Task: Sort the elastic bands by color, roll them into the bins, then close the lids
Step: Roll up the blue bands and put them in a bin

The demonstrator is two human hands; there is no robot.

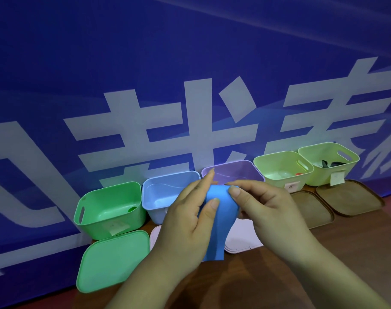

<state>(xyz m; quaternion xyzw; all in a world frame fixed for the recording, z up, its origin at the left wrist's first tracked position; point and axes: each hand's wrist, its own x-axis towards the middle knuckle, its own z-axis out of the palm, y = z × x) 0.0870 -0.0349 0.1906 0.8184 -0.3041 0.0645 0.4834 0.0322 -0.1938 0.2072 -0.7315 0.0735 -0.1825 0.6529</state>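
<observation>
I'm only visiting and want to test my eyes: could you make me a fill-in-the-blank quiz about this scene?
1. The left hand and right hand hold an elastic band coloured ____.
2. The bin behind the green lid is ____.
3. The two rightmost lids are ____.
Missing words: blue; green; brown.

Left hand (pixel 185 219), right hand (pixel 268 208) — pinch grips

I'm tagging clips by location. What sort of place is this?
Likely a staged sorting station, perhaps at an exhibition or lab, not a home: a big blue banner with white characters backs the table, and five coloured bins stand in a row, lids laid in front.
</observation>
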